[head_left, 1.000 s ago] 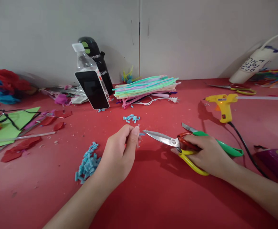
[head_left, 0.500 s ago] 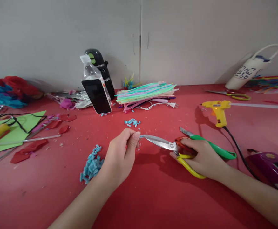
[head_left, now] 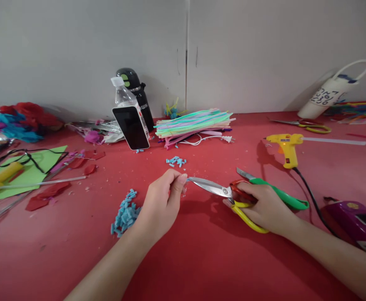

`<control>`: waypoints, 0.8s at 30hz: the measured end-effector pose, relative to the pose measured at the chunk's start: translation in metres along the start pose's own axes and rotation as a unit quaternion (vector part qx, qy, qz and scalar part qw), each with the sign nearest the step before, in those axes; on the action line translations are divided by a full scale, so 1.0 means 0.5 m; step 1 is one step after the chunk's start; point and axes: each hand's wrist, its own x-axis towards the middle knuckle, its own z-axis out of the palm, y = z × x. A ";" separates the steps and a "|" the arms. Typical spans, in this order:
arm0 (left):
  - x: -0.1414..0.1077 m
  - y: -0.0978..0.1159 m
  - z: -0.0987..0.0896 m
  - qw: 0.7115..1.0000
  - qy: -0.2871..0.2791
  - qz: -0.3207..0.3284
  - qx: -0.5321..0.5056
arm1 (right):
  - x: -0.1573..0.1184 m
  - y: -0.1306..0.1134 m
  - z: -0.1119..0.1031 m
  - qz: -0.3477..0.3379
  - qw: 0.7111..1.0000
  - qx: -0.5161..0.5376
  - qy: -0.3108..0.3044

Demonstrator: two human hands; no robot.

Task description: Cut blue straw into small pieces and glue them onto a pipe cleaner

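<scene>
Left hand: left hand, thumb and forefinger pinching a small, thin light-blue piece; mostly hidden by fingers.
Right hand: right hand wrapped round red-and-yellow-handled metal scissors, fingers at the loops.
Blades: look nearly together, tips at the light-blue piece; biting or only touching, cannot tell.
Done: snipping looks well under way. Larger heap of short light-blue fuzzy bits beside left forearm; smaller scatter of light-blue bits beyond left hand.
Left: piece in the pinch, apparently mid-trim. Share finished, cannot tell.
Stock: bundle of long pastel fuzzy stems near the wall, looks uncut.
Glue gun: yellow plastic glue gun, lying right, untouched.
Knife: green-handled cutter knife, just beside right hand, not gripped.
</scene>
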 end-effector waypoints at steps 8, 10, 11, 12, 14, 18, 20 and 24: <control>0.001 0.001 -0.002 1.000 -0.006 0.005 -0.005 | -0.004 0.007 0.002 -0.006 1.000 0.006 -0.013; 0.000 0.002 -0.003 1.000 -0.009 0.003 -0.005 | -0.004 0.008 0.002 -0.004 1.000 0.007 -0.014; 0.000 0.002 -0.004 1.000 -0.011 0.003 -0.005 | -0.004 0.008 0.002 -0.003 1.000 0.007 -0.014; 0.000 0.002 -0.005 1.000 -0.014 0.002 -0.005 | -0.004 0.007 0.001 -0.001 1.000 0.008 -0.014; -0.001 0.002 -0.007 1.000 -0.022 0.001 -0.005 | -0.004 0.005 0.001 0.002 1.000 0.010 -0.014; 0.001 -0.002 -0.006 1.000 -0.022 -0.002 -0.004 | -0.002 0.003 -0.001 0.000 1.000 0.009 -0.010; 0.003 -0.006 -0.005 1.000 -0.017 -0.002 -0.002 | -0.001 0.002 -0.001 -0.002 1.000 0.003 -0.006; 0.005 -0.012 -0.004 1.000 -0.020 -0.002 -0.001 | 0.001 0.001 0.001 0.004 1.000 -0.007 -0.009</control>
